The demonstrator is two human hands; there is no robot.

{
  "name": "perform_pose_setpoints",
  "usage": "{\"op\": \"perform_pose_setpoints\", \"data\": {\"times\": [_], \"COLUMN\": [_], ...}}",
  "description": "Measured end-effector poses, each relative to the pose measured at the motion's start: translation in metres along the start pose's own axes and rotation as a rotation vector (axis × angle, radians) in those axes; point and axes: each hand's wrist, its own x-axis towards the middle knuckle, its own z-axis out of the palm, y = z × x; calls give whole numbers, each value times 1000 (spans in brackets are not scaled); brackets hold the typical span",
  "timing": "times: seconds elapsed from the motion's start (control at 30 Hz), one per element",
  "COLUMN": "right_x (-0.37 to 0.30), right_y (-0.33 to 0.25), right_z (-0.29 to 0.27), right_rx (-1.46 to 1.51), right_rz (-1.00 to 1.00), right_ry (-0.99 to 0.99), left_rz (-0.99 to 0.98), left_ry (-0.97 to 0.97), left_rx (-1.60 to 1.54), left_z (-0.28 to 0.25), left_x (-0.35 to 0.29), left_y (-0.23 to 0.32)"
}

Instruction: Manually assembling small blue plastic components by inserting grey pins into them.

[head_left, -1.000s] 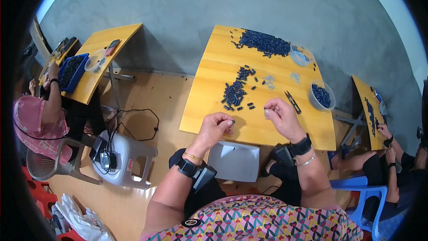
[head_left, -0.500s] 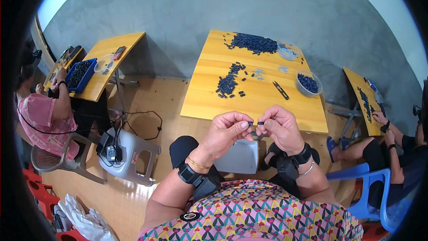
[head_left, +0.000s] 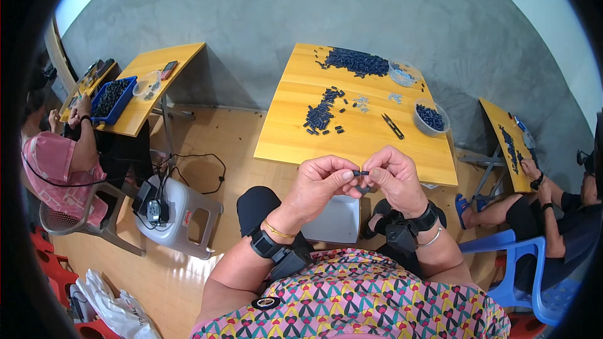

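My left hand (head_left: 319, 187) pinches a small dark cylindrical piece (head_left: 357, 174) between thumb and fingertips. Facing it, my right hand (head_left: 397, 182) is closed on a second small dark piece (head_left: 365, 174). The two pieces appear end to end, touching; whether one sits inside the other cannot be made out. Both hands are raised just off the near edge of the yellow wooden table (head_left: 282, 141). On that table lie a loose pile of dark cylindrical pieces (head_left: 320, 116), small pale pieces (head_left: 361, 102) and black thread snips (head_left: 393, 126).
A larger dark pile (head_left: 357, 61) and a clear tub of pale blue bits (head_left: 403, 75) occupy the table's far side. Another clear tub (head_left: 444, 127) of dark pieces stands at the right edge. Co-workers sit left and right. A grey stool (head_left: 188, 213) carries adapters and cables.
My hands have come slightly closer together, and the gap between the two small dark pieces has closed. The whole view has shifted a little.
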Motion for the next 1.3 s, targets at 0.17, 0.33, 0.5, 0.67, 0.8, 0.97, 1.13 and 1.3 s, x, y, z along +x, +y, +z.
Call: {"op": "perform_pose_setpoints", "data": {"times": [0.17,0.33,0.5,0.67,0.8,0.97,1.13,1.3], "right_x": [0,-1,-2,-2,-4,-5,-5,2], "right_y": [-3,-7,-7,-5,-5,-1,11,25], "right_z": [2,4,9,7,8,11,20,12], "right_rx": [-38,-146,-208,-212,-251,-379,-244,-355], "right_rz": [17,32,7,16,-6,-72,-50,-68], "right_ry": [3,29,46,25,-10,-9,166,157], "left_rz": [-7,-2,33,15,-40,-65,-7,-88], "left_ry": [10,26,100,66,16,46,89,216], "left_rx": [49,67,209,217,173,215,261,-17], "left_z": [-1,-3,0,-2,-4,-2,-2,-12], "left_x": [0,0,-1,-1,-2,-3,-1,4], "left_y": [0,-2,-2,-1,3,4,-7,-22]}}
